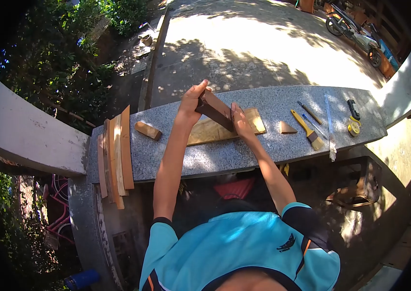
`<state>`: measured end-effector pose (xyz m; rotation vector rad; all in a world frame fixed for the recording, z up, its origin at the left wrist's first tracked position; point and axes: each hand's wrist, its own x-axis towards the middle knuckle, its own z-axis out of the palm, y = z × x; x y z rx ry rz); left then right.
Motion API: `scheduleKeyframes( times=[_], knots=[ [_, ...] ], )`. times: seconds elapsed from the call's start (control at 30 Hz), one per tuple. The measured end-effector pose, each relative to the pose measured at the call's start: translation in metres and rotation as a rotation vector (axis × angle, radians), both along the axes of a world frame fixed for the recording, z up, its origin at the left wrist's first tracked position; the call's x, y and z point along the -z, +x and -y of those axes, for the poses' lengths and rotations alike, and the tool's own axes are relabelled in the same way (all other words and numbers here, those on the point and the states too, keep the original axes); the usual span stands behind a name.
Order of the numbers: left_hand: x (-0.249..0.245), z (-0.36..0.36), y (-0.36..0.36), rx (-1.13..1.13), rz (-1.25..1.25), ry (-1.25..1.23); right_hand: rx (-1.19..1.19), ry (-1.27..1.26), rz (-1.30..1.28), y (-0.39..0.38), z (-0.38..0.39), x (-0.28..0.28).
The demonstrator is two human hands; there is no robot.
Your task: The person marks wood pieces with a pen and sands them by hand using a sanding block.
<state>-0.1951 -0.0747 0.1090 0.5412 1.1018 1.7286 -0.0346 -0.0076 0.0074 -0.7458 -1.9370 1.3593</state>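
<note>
Above the granite table, a dark brown wooden block (pixel 217 110) is held tilted between both hands. My left hand (pixel 192 101) grips its upper left end, with the thumb pointing up. At the lower right end, my right hand (pixel 241 121) has hold of the side, its fingers partly hidden. Beneath the block lies a light yellowish wooden board (pixel 204 134), partly covered by my forearm and the block. To the left of my left arm rests a small wooden block (pixel 148 130). A wooden wedge (pixel 287 127) sits right of my right hand.
On the granite table (pixel 176 162), several wood strips (pixel 115 155) overhang the left end. To the right lie a paintbrush (pixel 307 128), a blue pen (pixel 314 124), a dark stick (pixel 309 112), a metal ruler (pixel 329 116), yellow tape (pixel 354 128) and a black-handled tool (pixel 353 109).
</note>
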Motion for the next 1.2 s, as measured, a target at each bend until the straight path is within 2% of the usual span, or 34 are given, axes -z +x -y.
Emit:
scheduleKeyframes(
  times=[0.1, 0.2, 0.3, 0.4, 0.5, 0.6, 0.63, 0.73, 0.77, 0.87, 0.9, 0.97, 1.0, 1.03, 1.1, 1.17, 1.2],
  knots=[
    [-0.005, -0.006, 0.029, -0.095, -0.023, 0.013, -0.012, -0.334, -0.049, -0.029, -0.008, -0.012],
    [-0.003, -0.012, 0.052, -0.186, -0.092, 0.002, -0.062, -0.254, -0.35, -0.025, 0.027, -0.099],
    [-0.012, -0.01, 0.059, -0.284, -0.048, -0.003, -0.034, -0.043, -0.28, -0.014, 0.017, -0.052],
    [-0.001, -0.013, 0.055, -0.341, -0.018, 0.082, -0.19, -0.505, 0.064, -0.003, -0.011, -0.016],
    [-0.015, -0.016, 0.07, -0.372, -0.107, 0.01, -0.125, 0.083, -0.29, -0.007, 0.02, -0.094],
    [-0.008, -0.015, 0.063, -0.367, -0.071, 0.045, -0.09, 0.044, -0.332, -0.015, 0.012, -0.055],
    [-0.007, -0.014, 0.058, -0.402, -0.022, 0.061, -0.126, -0.246, -0.169, -0.024, -0.01, -0.004],
    [-0.006, -0.014, 0.056, -0.396, -0.099, 0.072, -0.227, -0.515, -0.1, -0.015, -0.012, -0.016],
    [0.001, -0.018, 0.056, -0.38, -0.102, 0.1, -0.168, -0.52, -0.17, -0.028, -0.014, -0.016],
    [-0.014, -0.02, 0.07, -0.388, -0.145, 0.058, -0.043, 0.059, -0.409, -0.022, 0.017, -0.103],
    [-0.009, -0.018, 0.069, -0.419, -0.178, 0.069, -0.104, -0.036, -0.395, -0.017, 0.019, -0.096],
    [-0.006, -0.016, 0.06, -0.426, -0.113, 0.1, -0.086, -0.341, -0.375, -0.024, 0.004, -0.018],
    [-0.004, -0.013, 0.055, -0.432, -0.085, 0.113, -0.049, -0.307, -0.199, -0.014, 0.0, 0.003],
    [-0.001, -0.012, 0.05, -0.401, -0.068, 0.15, -0.007, -0.269, -0.026, -0.002, -0.001, 0.005],
    [0.0, -0.014, 0.047, -0.327, -0.107, 0.203, -0.097, -0.346, 0.2, 0.009, -0.015, -0.016],
    [0.001, -0.017, 0.051, -0.284, -0.172, 0.205, -0.006, -0.234, 0.038, 0.006, -0.021, -0.026],
    [0.001, -0.02, 0.053, -0.272, -0.197, 0.211, 0.045, -0.185, -0.152, -0.003, -0.026, -0.023]
  ],
)
